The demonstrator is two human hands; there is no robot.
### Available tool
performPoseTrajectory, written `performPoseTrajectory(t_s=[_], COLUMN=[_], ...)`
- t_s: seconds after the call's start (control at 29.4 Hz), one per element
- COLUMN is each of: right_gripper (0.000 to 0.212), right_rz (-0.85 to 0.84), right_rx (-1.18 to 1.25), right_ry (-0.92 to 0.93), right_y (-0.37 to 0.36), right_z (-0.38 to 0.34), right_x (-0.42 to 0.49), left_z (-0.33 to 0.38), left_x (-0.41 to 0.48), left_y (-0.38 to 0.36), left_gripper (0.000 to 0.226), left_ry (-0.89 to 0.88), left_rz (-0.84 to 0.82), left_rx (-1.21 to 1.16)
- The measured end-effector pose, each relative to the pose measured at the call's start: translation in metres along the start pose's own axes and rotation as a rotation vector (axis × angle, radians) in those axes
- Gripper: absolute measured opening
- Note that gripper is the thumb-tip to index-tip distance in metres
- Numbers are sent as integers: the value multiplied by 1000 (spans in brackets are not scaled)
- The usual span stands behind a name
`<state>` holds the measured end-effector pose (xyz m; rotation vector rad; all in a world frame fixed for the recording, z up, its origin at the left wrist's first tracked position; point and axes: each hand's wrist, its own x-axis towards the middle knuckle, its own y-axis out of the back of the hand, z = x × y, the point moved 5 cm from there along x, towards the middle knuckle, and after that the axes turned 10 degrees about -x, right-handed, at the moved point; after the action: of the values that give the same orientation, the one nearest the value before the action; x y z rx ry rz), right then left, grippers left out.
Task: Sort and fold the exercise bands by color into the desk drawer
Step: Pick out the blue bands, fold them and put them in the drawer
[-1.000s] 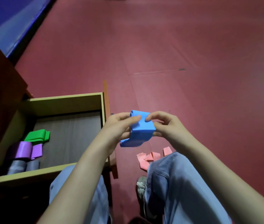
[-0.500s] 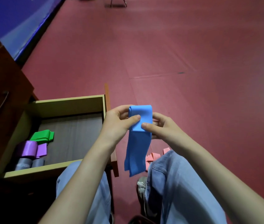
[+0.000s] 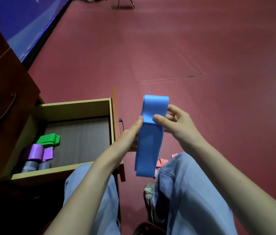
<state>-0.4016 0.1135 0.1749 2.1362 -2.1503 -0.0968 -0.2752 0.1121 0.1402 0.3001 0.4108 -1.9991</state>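
The blue band (image 3: 150,139) is pinched below its folded top by the right hand (image 3: 176,123) and, seemingly, by the left hand (image 3: 130,133), near the open drawer (image 3: 76,103).

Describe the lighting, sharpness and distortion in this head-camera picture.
Head view: dim overall; the band is sharp and evenly lit; the drawer is shadowed on its left side, and the bottom-left corner is nearly black; the wall at top left is soft; the wide-angle lens stretches the forearms towards the lower edge.
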Motion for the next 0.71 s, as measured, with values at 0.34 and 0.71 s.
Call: performPoseTrajectory(t_s=[0.34, 0.71], right_gripper=[30, 45], right_rz=[73, -34], right_rx=[-89, -173], right_ry=[144, 78], right_y=[-2, -9], right_z=[-3, 18], right_x=[3, -12], left_z=[-8, -12], left_x=[-4, -1], left_y=[0, 5], left_gripper=[67, 63], left_ry=[83, 103], left_rz=[-53, -13], left_rx=[-213, -406])
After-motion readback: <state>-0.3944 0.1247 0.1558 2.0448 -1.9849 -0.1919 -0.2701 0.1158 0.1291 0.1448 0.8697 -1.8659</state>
